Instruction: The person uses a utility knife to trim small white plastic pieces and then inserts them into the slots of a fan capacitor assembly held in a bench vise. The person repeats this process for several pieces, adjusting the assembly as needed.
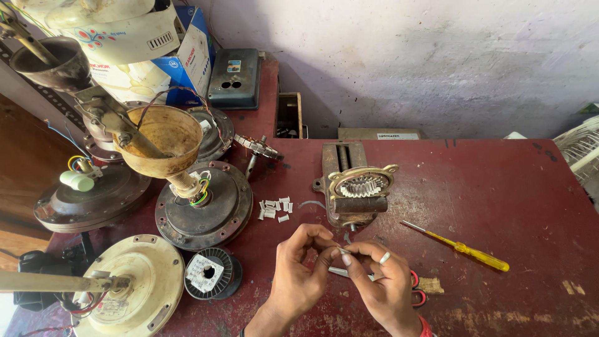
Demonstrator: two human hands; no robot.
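Observation:
My left hand (299, 274) and my right hand (380, 284) meet low in the middle of the head view, fingertips pinched together on a small white paper strip (342, 251). A pair of red-handled scissors (412, 287) lies on the table under my right hand, which wears a ring. Just beyond the hands a bench vise (349, 187) clamps a fan stator with toothed slots (362, 185). Several small white paper pieces (275, 208) lie left of the vise.
A yellow-handled screwdriver (462, 247) lies to the right on the dark red table (499, 200). Ceiling fan motors (206, 206) and a cream fan housing (134, 287) crowd the left, with a wire spool (212, 273), boxes (187, 56) and a dark metal case (236, 78) behind.

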